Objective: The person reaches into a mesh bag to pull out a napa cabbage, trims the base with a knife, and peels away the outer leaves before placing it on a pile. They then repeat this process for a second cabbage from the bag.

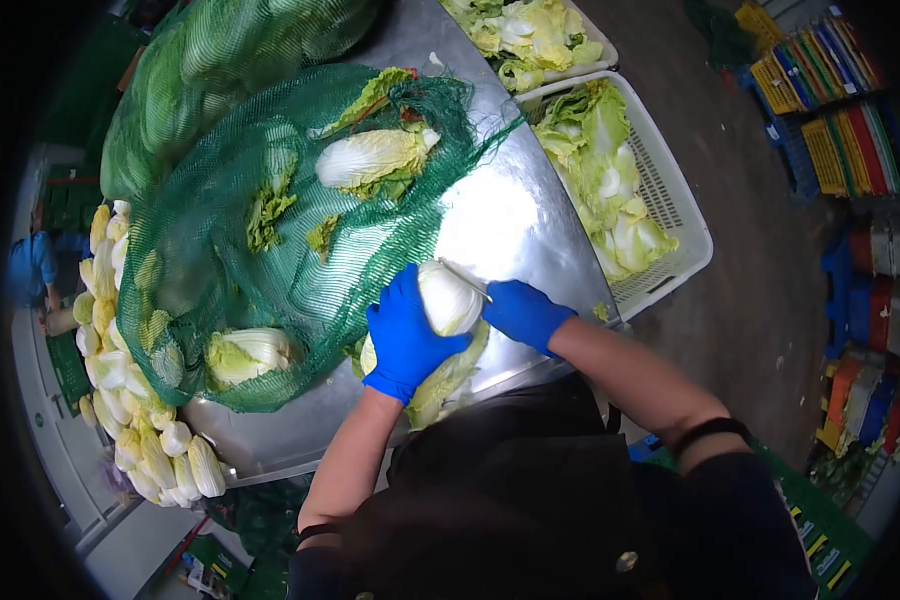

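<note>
A napa cabbage [450,298] lies at the front edge of the metal table [560,225], its white base pointing away from me. My left hand [407,335], in a blue glove, is wrapped round its left side. In my blue-gloved right hand [526,315] is a knife [464,279], whose blade touches the cabbage near its base. Loose outer leaves [450,385] hang below the cabbage. Beyond my left hand spreads a green net bag [310,260], with another cabbage [370,160] on it and one more [248,357] at its near end.
White crates [692,215] of leaves stand along the table's right side. Full net sacks [230,75] lie at the back left. Cabbages [155,455] are piled at the left edge. A person [33,270] stands at the far left. Stacked coloured crates [850,150] are on the right.
</note>
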